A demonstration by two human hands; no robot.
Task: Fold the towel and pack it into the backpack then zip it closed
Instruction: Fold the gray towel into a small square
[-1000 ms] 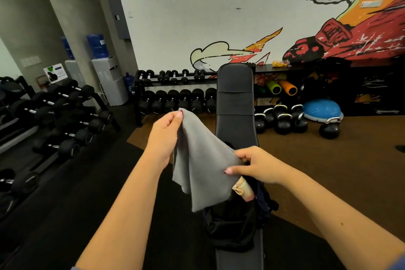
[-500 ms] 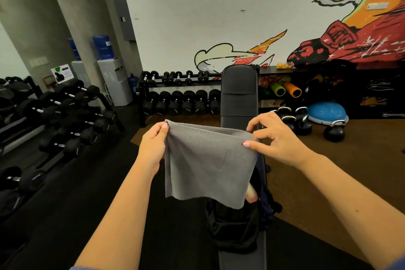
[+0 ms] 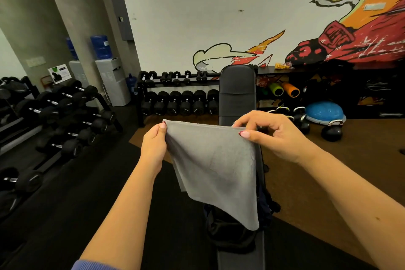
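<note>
Head view, asker: what are your hands doing?

Me: Both pinch the top edge of a grey rectangular cloth towel (image 3: 214, 166). My left hand (image 3: 153, 144) has thumb and fingers clamped on the left corner. My right hand (image 3: 274, 136) nips the right corner between thumb and forefinger, the other fingers curled above it.

Asker: How does it hang?

Me: Spread in the air between my hands, top edge stretched nearly level, lower edge slanting down to a point at the right. That point hangs in front of the dark soft fabric backpack (image 3: 228, 237), which lies on the black padded workout bench (image 3: 237, 90) below my hands. Whether cloth and bag touch, I cannot tell.

Asker: Anything around?

Me: A rack of black dumbbells (image 3: 179, 105) stands behind the bench, and a blue half-dome balance trainer (image 3: 324, 112) sits on the brown floor (image 3: 361, 149) to the right.
</note>
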